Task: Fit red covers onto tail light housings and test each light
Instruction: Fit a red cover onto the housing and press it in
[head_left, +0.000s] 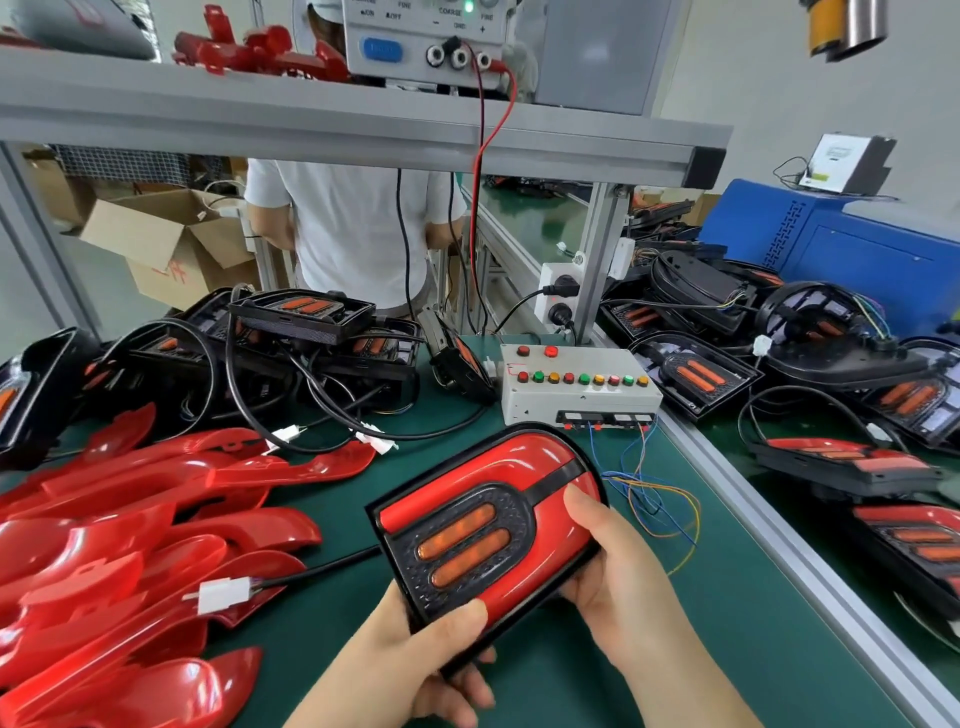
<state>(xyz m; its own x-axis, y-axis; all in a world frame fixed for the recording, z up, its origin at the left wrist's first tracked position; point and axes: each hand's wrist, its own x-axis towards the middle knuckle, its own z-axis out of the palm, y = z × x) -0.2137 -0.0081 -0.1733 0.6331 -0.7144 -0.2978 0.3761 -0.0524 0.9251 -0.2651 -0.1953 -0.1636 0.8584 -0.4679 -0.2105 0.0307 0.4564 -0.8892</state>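
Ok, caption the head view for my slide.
Left hand and right hand hold a covered tail light before the test box, red covers piled left.

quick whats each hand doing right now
Left hand: grips the tail light at its near end, thumb on top.
Right hand: grips its right edge.

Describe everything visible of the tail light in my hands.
The tail light is black-bodied under a glossy red plastic cover, with a black stripe at its rounded end and two amber oblong lenses in a textured panel. It is held tilted above the green mat, left hand gripping its near corner, right hand its right edge. Its black cable runs left to a white connector.
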